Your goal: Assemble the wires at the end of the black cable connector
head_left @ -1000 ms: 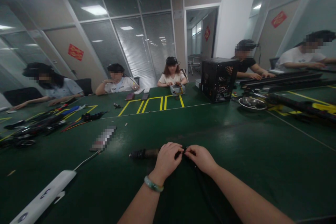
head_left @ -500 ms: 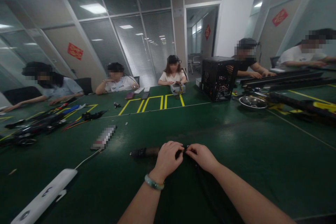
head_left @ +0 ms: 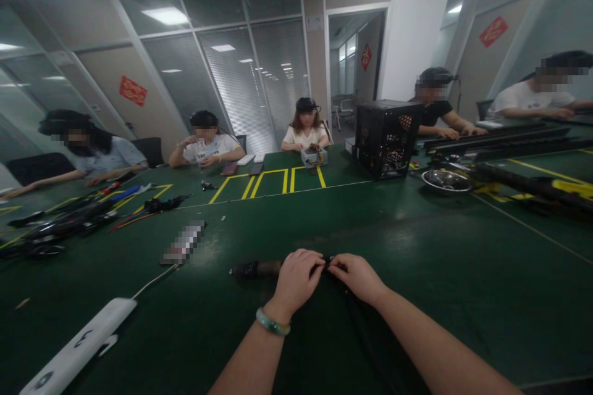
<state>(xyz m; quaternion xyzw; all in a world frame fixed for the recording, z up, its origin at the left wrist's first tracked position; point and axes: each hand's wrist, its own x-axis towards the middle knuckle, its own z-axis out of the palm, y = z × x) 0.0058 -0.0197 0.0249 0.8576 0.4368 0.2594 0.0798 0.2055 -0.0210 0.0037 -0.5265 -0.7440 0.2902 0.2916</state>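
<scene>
A dark cylindrical tool (head_left: 259,269) lies crosswise on the green table (head_left: 417,259). Its tapered black end with a small metal tip points left, and a brownish band follows. My left hand (head_left: 299,278), with a jade-coloured bangle at the wrist, is over the tool's right part, thumb and fingers pinched together. Close against it, my right hand (head_left: 359,278) pinches a small dark piece by the tool's right end. Fingers cover most of that spot, so what the left fingertips grip is hidden. A dark cable or strip (head_left: 359,327) runs toward me below my right forearm.
To the left are a white power strip (head_left: 83,345) and a blurred phone-like item (head_left: 184,242) on a cord. Dark cables and tools (head_left: 69,216) lie farther left. A black computer case (head_left: 386,139), a metal bowl (head_left: 447,180) and several seated people are across the table.
My left thumb and fingers have drawn closer together at the tool's right end. My right hand stays nearly still. Across the table, a person on the left has shifted their hands.
</scene>
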